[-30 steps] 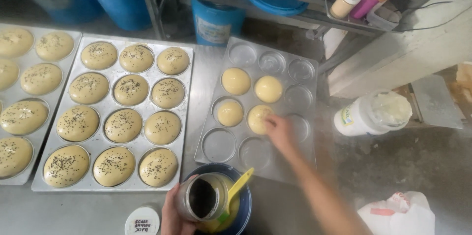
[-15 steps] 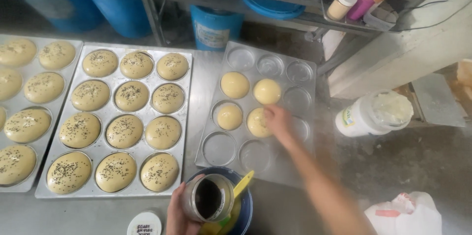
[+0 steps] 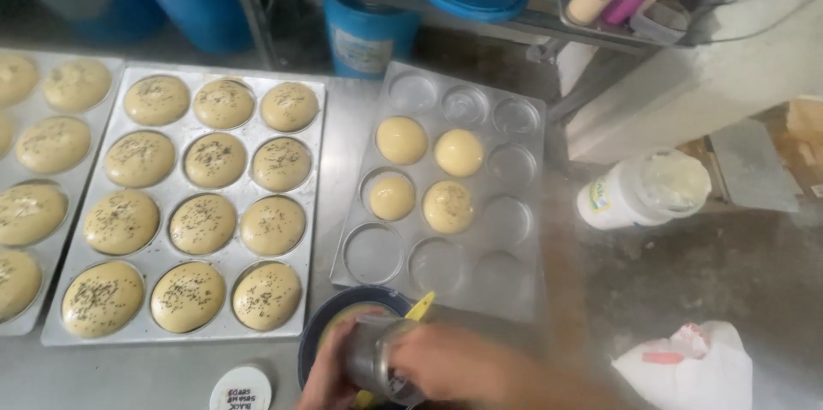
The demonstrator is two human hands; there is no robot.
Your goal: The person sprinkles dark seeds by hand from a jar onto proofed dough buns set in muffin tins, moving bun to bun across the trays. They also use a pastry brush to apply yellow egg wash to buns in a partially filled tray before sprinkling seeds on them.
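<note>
Both hands meet at the near edge of the scene over a dark blue bowl (image 3: 321,324). Her or his left hand (image 3: 330,376) wraps around the lower side of a small glass jar (image 3: 381,358) holding dark seeds, and the right hand (image 3: 454,367), blurred, closes over the jar's other end, so each hand is grasping the jar. A yellow utensil (image 3: 422,307) sticks up from the bowl just beside the jar.

Just far of the bowl lies a grey bun tray (image 3: 506,273) with four plain, smooth dough buns (image 3: 401,139) in its left and middle wells; the other wells hold nothing. To its left sits a second tray (image 3: 319,204) filled with twelve buns (image 3: 199,223) dusted with dark seeds, and a third tray of seeded buns (image 3: 51,144) runs off the left edge.

A white jar lid (image 3: 240,388) lies near the bowl on the left. To the right, a white plastic tub (image 3: 643,191) lies on its side, and a white plastic bag (image 3: 686,367) sits at the near right.
</note>
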